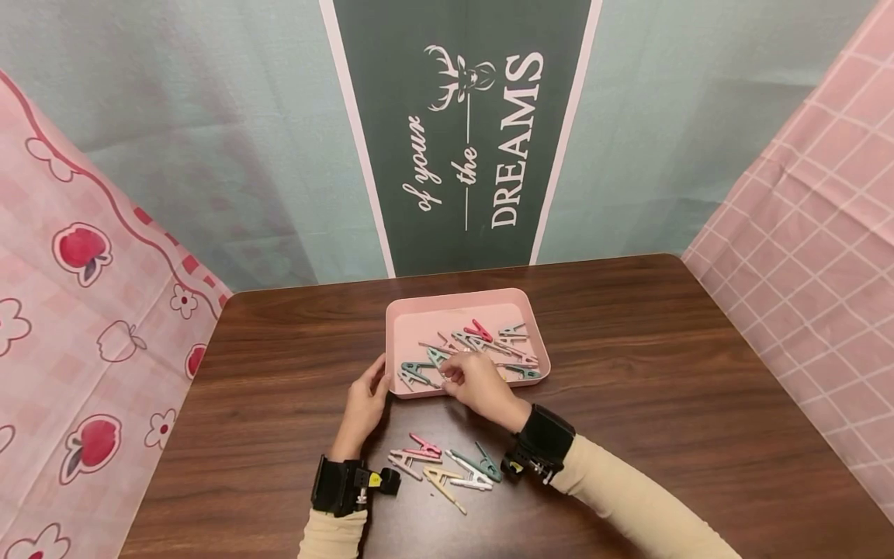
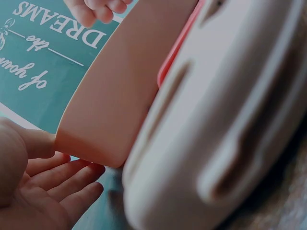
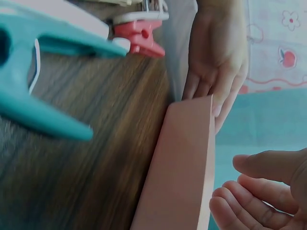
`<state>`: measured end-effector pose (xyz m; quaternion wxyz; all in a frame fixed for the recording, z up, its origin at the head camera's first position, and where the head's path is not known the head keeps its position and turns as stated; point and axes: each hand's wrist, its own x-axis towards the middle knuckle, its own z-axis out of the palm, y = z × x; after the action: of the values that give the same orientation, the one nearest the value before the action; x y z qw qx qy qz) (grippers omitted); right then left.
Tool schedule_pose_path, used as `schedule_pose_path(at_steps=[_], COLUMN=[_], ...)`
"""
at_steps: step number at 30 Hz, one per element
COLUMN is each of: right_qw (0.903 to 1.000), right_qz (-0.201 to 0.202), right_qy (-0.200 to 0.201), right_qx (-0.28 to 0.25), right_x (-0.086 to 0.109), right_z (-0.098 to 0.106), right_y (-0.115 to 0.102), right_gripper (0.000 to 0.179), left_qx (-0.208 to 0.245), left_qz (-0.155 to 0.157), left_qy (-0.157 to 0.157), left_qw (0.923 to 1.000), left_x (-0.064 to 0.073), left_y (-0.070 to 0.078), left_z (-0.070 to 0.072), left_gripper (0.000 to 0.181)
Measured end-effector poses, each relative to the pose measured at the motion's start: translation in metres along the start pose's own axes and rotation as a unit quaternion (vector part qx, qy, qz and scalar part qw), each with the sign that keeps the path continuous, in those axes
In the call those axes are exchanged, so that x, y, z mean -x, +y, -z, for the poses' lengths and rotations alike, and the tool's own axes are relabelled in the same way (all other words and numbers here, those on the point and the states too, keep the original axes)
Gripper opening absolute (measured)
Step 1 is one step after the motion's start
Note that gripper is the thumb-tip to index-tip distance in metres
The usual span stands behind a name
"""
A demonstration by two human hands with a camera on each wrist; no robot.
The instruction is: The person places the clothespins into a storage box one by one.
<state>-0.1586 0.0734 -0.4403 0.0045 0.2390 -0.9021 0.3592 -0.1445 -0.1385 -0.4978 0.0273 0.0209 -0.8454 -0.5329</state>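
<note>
A pink rectangular tray (image 1: 426, 306) holds several clothespins in teal, pink, red and grey. My left hand (image 1: 366, 396) is at its near left corner. In the left wrist view the left thumb (image 2: 41, 144) touches the corner, and the nearly straight fingers (image 2: 76, 184) spread beside the wall. My right hand (image 1: 478, 382) reaches over the near rim, close to a teal clothespin (image 1: 438, 356). In the right wrist view its thumb and bent fingers (image 3: 249, 206) stand apart above the rim, with nothing visible between them.
On the brown wooden table (image 1: 279, 349), in front of the tray, lie a yellow clothespin (image 1: 444, 483), a white clothespin (image 1: 473, 480), a green clothespin (image 1: 487, 464) and pink ones (image 1: 424, 446) between the forearms. Printed cloths hang around the table, including a dark green panel (image 1: 447, 248).
</note>
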Motion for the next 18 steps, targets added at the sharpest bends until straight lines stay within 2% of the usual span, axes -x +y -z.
schedule_pose_path(at_steps=[14,18], right_qw=[0.9991,0.9987], right_qz=[0.004,0.019], right_qy=[-0.027,-0.032], right_qx=[-0.032,-0.034], right_x=[0.016,0.021], right_z=[-0.009,-0.015], right_y=[-0.012,-0.011], right_gripper=[0.015,0.014], left_qx=[0.007,0.011], left_qz=[-0.001,-0.003], left_qy=[-0.002,-0.002], left_qw=[1.0000,0.9999], left_x=[0.001,0.000], left_y=[0.000,-0.001], left_z=[0.001,0.001], left_gripper=[0.043,0.043])
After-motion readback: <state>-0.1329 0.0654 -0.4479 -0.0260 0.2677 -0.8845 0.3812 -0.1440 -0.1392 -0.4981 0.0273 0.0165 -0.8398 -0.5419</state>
